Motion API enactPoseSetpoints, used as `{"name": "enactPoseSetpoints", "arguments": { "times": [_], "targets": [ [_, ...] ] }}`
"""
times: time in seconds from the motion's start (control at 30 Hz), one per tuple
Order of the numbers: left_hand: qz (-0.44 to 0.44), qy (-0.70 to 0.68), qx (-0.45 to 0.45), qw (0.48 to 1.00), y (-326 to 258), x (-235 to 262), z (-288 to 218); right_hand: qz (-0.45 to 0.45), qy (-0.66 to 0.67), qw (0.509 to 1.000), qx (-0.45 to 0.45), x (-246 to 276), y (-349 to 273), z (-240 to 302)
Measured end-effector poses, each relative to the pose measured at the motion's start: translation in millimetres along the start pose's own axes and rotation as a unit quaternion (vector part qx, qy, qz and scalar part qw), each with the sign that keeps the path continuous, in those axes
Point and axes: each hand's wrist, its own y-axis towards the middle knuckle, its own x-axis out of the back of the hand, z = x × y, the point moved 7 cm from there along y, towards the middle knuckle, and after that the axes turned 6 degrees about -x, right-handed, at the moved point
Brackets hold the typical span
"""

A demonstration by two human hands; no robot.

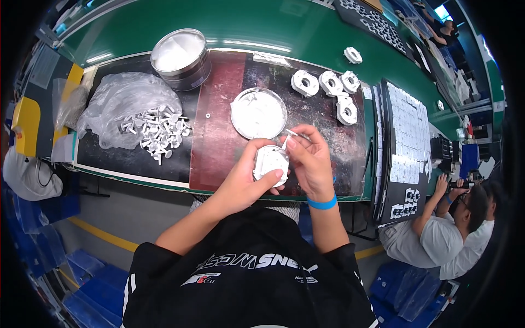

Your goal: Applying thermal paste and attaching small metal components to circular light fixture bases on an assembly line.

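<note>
Left fingers (270,179) wrapped round white housing (267,161), at six o'clock from round dish (258,136); right fingers (298,148) nearly together, pinching slim white pin (285,142). Narrow grip could slip, dropping pin.

left hand (245,179): grips white housing (271,164) | right hand (313,163): pinches small white piece (286,142) | round dish (232,116): just beyond

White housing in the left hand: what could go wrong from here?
1. The small white piece is pinched at the fingers of the right hand; it might slip and drop.
2. The round dish with white material sits just beyond both hands; a knuckle might bump it or pick up residue.
3. The left hand overlaps the face of the white housing, so contact could smudge it.
</note>
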Motion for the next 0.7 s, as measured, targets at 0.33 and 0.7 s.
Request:
{"name": "enactPoseSetpoints", "arguments": {
  "times": [0.33,0.7],
  "targets": [
    [-0.003,0.013,0.001,1.000,1.2,-7.4,-0.1,-0.005,0.046,0.999,0.000,10.4,0.5,-4.5],
    [0.001,0.015,0.012,1.000,3.8,-7.6,2.4,0.006,0.038,0.999,0.007,10.0,-0.4,-4.1]
  ]
}}
